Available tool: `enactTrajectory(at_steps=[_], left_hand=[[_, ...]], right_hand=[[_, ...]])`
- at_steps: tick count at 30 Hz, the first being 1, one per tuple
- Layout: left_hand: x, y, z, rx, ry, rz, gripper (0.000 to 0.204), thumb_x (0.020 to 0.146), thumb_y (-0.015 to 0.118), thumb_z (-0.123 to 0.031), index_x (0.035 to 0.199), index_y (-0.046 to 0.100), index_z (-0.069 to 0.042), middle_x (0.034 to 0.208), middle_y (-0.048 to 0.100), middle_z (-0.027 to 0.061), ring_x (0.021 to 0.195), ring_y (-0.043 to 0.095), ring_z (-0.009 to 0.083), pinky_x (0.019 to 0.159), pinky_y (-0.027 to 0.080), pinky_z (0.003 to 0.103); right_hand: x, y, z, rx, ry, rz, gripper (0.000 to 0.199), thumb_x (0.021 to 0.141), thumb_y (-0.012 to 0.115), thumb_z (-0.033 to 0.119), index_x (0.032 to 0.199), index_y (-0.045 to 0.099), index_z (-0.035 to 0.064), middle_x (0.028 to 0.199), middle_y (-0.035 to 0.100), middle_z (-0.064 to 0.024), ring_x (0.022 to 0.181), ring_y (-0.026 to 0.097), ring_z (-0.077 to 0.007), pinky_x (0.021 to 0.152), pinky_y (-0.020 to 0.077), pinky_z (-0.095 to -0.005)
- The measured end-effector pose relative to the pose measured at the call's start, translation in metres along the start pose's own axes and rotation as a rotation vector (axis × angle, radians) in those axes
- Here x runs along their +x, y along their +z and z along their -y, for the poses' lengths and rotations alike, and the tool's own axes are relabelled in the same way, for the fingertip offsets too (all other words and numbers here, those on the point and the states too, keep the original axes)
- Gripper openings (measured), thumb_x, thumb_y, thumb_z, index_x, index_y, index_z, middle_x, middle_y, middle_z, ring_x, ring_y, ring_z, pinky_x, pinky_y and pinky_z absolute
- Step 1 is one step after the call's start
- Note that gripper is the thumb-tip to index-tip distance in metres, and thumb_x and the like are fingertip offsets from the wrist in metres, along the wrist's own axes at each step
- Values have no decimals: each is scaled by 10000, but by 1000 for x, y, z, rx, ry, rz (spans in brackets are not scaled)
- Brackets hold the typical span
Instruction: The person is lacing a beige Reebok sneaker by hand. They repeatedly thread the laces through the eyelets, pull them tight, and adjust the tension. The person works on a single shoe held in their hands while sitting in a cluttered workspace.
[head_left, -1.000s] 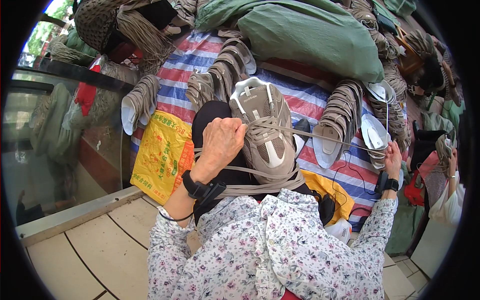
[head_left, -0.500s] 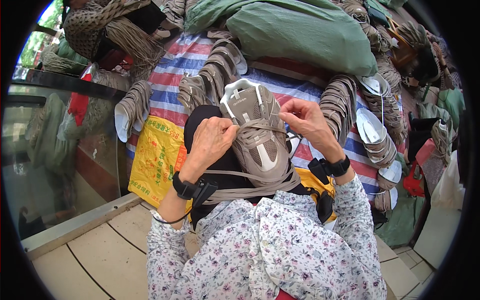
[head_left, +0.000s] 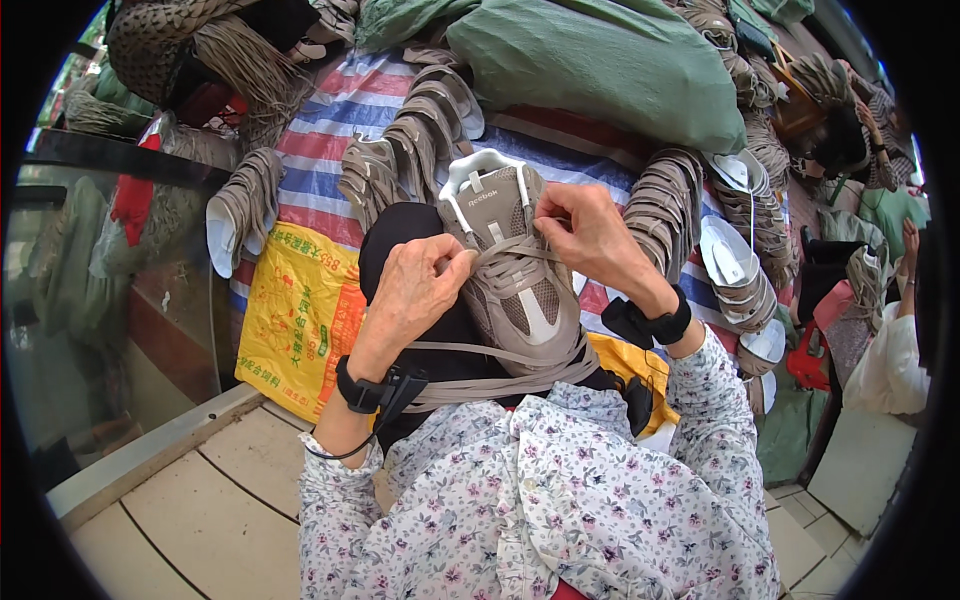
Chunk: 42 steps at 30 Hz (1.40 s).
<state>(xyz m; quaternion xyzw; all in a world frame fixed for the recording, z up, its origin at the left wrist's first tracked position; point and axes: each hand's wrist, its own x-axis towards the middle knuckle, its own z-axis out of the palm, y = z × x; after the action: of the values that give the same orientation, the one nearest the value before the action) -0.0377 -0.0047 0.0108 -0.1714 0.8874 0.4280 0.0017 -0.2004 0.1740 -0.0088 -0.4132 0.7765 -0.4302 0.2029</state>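
Note:
A taupe shoe upper point(head_left: 533, 305) with mesh and pale trim lies across my lap, toe toward me and its white-lined collar pointing away. Flat taupe shoelaces point(head_left: 515, 252) cross over its tongue. My left hand point(head_left: 412, 290) is closed at the upper's left edge, thumb and forefinger pinched where a lace comes out. At the right edge, higher up, my right hand point(head_left: 588, 232) is closed in a pinch against the eyelet side; its fingertips partly hide the lace there. A bundle of loose laces point(head_left: 490, 388) runs over my lap below the toe.
Stacked shoe uppers point(head_left: 665, 215) stand on a striped tarp point(head_left: 330, 150) ahead, with more stacks point(head_left: 240, 205) at left. A big green sack point(head_left: 600, 80) lies beyond. A yellow bag point(head_left: 295, 320) is beside my left knee, near a glass panel point(head_left: 110, 290). Other people sit around.
My right hand has moved left and slightly up, from beside the upper onto its right edge. My left hand stays at the left edge. The whole view has shifted slightly.

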Motion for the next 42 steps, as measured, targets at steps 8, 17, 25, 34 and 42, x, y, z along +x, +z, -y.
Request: enactTrajectory(at_steps=[8, 17, 25, 34, 42], left_hand=[[-5, -1, 13, -258, -168, 73, 237, 939, 593, -192, 832, 637, 15, 611, 558, -4, 507, 543, 58, 495, 440, 207], [0, 12, 17, -61, -69, -104, 226, 863, 668, -182, 796, 689, 33, 589, 607, 80, 520, 554, 105, 516, 441, 269], [-5, 17, 19, -80, 117, -285, 130, 818, 710, -101, 888, 682, 5, 698, 614, 70, 559, 556, 118, 531, 441, 281], [-7, 36, -2, 7, 251, -321, 139, 783, 716, -30, 900, 643, -13, 870, 552, 85, 599, 553, 190, 556, 450, 317], [0, 25, -3, -112, 249, -216, 74, 827, 658, 12, 855, 590, 17, 794, 559, 80, 532, 507, 139, 522, 409, 284]], right_hand=[[9, 17, 30, -319, -369, -60, 56, 772, 698, 65, 827, 697, 64, 887, 621, -38, 995, 533, -219, 877, 330, -393], [27, 40, 17, -234, -345, 169, 115, 702, 719, 73, 815, 735, 73, 885, 629, -36, 972, 532, -235, 846, 341, -389], [18, 35, 24, -485, -497, 90, 143, 688, 660, 6, 820, 625, 47, 906, 552, -81, 928, 529, -251, 793, 372, -388], [18, -40, 5, 491, 230, 160, 126, 920, 661, 115, 956, 591, 17, 982, 657, -78, 755, 648, -154, 643, 534, -284], [15, -8, 11, 1390, 338, 168, 185, 1016, 547, 219, 1038, 531, 36, 1035, 663, -122, 861, 700, -206, 727, 581, -270]])
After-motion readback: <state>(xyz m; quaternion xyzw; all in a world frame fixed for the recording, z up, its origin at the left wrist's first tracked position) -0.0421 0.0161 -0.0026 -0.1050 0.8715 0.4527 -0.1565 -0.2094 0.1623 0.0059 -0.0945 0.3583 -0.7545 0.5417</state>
